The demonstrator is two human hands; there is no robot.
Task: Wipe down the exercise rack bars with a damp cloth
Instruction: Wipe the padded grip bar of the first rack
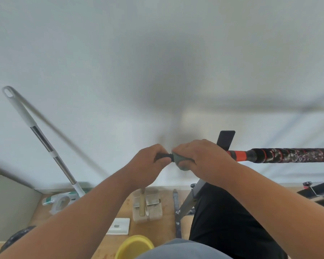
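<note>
The rack's horizontal bar (288,155) runs from the right edge toward the middle, wrapped in black, white-flecked tape with an orange band. My left hand (148,163) grips the bar's dark left end. My right hand (200,157) is right beside it, fingers curled round a grey-green cloth (178,161) wrapped on the bar. Most of the cloth is hidden under my fingers.
A mop (43,141) leans on the white wall at left, its head on the wooden floor. A yellow bucket (135,245) stands below my arms. A brush on a pad (147,206), a white plate (119,226) and the rack's leg (187,204) are on the floor.
</note>
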